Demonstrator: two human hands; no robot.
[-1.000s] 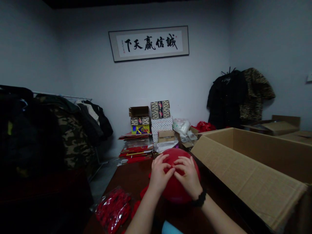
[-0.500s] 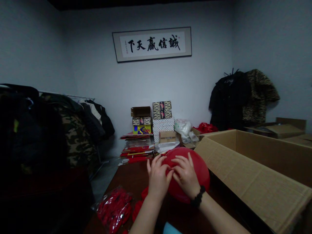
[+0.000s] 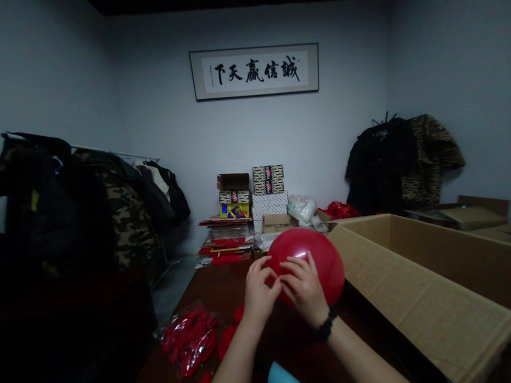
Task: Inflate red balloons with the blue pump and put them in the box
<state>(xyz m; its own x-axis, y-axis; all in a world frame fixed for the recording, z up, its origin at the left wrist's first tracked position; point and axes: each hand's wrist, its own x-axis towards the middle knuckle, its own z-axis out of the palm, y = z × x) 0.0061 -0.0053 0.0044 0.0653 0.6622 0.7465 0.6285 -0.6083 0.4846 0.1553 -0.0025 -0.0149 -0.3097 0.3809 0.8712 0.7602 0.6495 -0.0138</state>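
Note:
A round, inflated red balloon [image 3: 328,258] is just beyond my hands, over the dark table. My left hand [image 3: 258,291] pinches thumb and forefinger together at the balloon's near left side. Pressed in from the right, my right hand [image 3: 306,293] has its thumb and fingertips meeting the left ones, its other fingers raised against the balloon. The balloon's neck seems to lie between the fingertips, but they hide it. A black band [image 3: 328,323] circles my right wrist.
A clear bag of red items [image 3: 190,338] lies on the dark table [image 3: 217,284] at left. A large open cardboard box [image 3: 415,292] stands close on the right. Stacked boxes [image 3: 269,207] and red packets [image 3: 223,247] sit at the back. A light-blue object [image 3: 281,373] is below my hands.
The balloon has tipped upward a little and its top looks rounder. Both hands keep their pinch at almost the same spot. The whole view has shifted slightly.

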